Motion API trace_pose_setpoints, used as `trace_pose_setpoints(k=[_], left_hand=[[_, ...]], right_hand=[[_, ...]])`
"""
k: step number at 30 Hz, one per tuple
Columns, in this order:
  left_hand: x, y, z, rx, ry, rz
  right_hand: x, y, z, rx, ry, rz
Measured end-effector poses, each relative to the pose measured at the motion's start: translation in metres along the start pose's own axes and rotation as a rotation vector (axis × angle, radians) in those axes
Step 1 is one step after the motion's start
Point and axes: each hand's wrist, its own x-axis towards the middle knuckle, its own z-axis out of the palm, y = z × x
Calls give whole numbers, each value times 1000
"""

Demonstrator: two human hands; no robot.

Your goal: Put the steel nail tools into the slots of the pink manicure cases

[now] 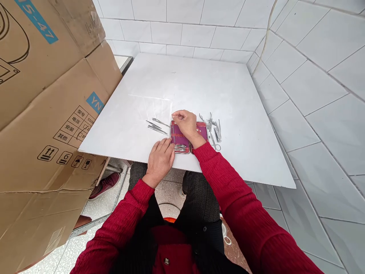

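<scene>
An open manicure case (181, 151) with a purple and red lining lies near the table's front edge. A nail clipper (180, 147) sits in its lower left part. My left hand (161, 156) rests at the case's lower left corner, fingers stretched out and lying flat. Above the case, my right hand (185, 123) has thumb and fingers pinched together near the upper left corner. What the pinch holds, if anything, is too small to make out. Several thin metal tools (156, 127) lie left of the case. On its right are a loose nail clipper (217, 134) and small scissors (213, 142).
The white table (199, 83) meets a tiled wall (188, 36) at the back, and another tiled wall stands along the right. A large cardboard box (57, 114) rises at the left edge. A cable (265, 42) hangs in the far right corner.
</scene>
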Motion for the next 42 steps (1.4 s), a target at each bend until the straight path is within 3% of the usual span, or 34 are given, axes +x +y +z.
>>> trace_pose_setpoints(k=[21,42], left_hand=[[10,7,-6,73,-134,-10],[6,8,-5,76,-81,-18]], right_hand=[[-3,-6,-1,-72,-64,-14],[-8,-7,-1,-161,-123,-82]])
